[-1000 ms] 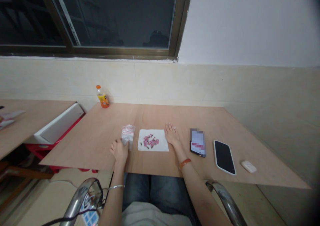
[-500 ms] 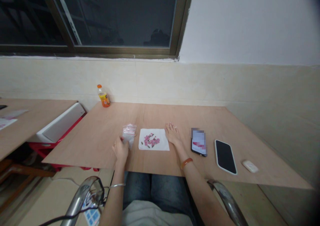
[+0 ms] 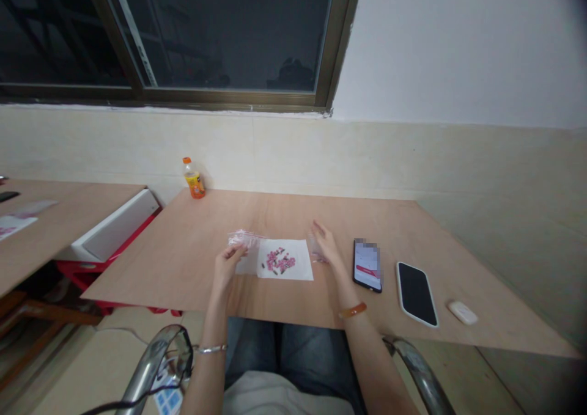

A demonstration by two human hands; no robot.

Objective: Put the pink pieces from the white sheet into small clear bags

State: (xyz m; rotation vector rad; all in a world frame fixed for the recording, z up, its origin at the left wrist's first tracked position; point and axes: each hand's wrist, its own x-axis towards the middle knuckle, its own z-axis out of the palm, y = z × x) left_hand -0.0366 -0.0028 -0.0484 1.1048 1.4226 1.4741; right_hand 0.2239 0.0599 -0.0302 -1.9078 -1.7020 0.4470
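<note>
My left hand (image 3: 226,262) is closed on the near left part of clear zip-top bags (image 3: 250,239), which lie flat on the table and reach to the left edge of a white sheet (image 3: 302,269). On that sheet is a cluster of pink blossoms with dark green leaves; whether printed or loose I cannot tell. To the right of the sheet, my right hand (image 3: 326,242) is raised a little, its fingers stretched out. Beside its palm lies a small clear bag (image 3: 317,251) with purplish bits, partly hidden by the hand.
A phone (image 3: 367,267) with a lit screen, a dark-screened tablet-like device (image 3: 416,294) and a small white case (image 3: 463,312) lie on the right. An orange-capped bottle (image 3: 194,183) stands at the back left. A white box (image 3: 117,225) sits between this wooden table (image 3: 156,268) and another.
My right hand has lifted off the sheet's right edge and turned, showing the small bag beside it. My left hand has moved slightly right and up, and the zip-top bags now reach the sheet.
</note>
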